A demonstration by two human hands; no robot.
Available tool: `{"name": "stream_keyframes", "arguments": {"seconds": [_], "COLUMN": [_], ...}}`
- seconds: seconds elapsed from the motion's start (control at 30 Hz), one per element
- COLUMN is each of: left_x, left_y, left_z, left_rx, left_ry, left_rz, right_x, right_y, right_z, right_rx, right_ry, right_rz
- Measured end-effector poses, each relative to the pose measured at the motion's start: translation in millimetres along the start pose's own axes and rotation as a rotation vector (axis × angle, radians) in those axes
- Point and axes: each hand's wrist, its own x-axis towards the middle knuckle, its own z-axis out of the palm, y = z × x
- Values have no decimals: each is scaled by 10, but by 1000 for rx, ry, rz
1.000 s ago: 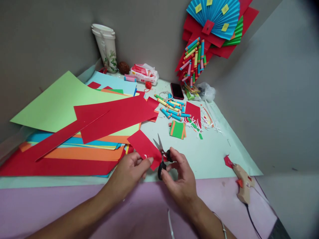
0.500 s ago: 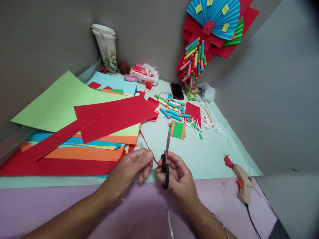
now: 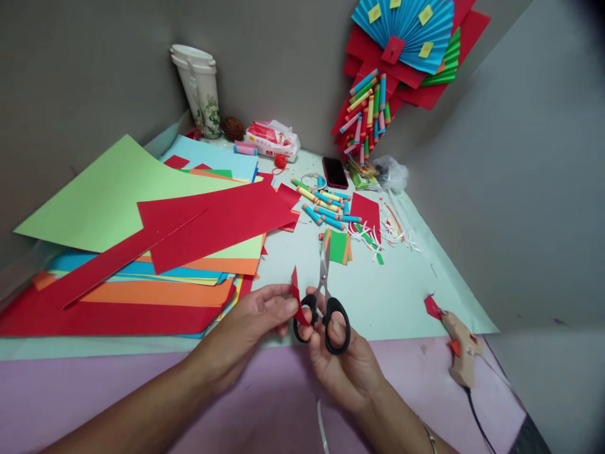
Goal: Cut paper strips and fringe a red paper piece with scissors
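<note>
Between the thumb and fingers of my left hand point(image 3: 271, 313) is a small strip of red paper point(image 3: 297, 296), its upper end free and its lower end close to my right fingertips. My right hand point(image 3: 343, 359) holds black-handled scissors point(image 3: 324, 284), blades pointing away from me and looking nearly closed. The fingers of that hand pass around and through the handle loops. Whether the right fingertips also pinch the strip's lower end I cannot tell. Beyond the blade tips lie green and orange paper pieces point(image 3: 338, 246).
Stacked coloured paper, topped by a red sheet point(image 3: 208, 221), fills the left. Blue and yellow paper rolls point(image 3: 326, 205), a phone point(image 3: 335, 173) and white paper shreds point(image 3: 371, 236) lie farther back. A corded glue gun point(image 3: 460, 343) is at right. A paper fan decoration point(image 3: 409, 31) leans behind.
The scissors have turned from edge-on to flat, showing both handle loops. The thin red strip between my hands now appears as a short, wider piece standing up. My hands stay close together.
</note>
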Motion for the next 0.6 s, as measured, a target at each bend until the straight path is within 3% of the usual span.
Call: {"name": "stream_keyframes", "arguments": {"seconds": [0.13,0.33,0.5,0.6], "left_x": [-13,0,12,14], "left_y": [-32,-16,12,23], "left_z": [-11,-32,-11,-16], "left_rx": [-146,-275,-198,-181], "left_ry": [-90,175,77,120], "left_rz": [-15,-1,91,127], "right_x": [-7,16,29,44], "right_y": [1,42,61,89], "right_z": [-26,-60,-16,-10], "right_rx": [0,-138,-198,-224], "right_ry": [-31,22,-3,-14], "right_rz": [8,-58,-94,-143]}}
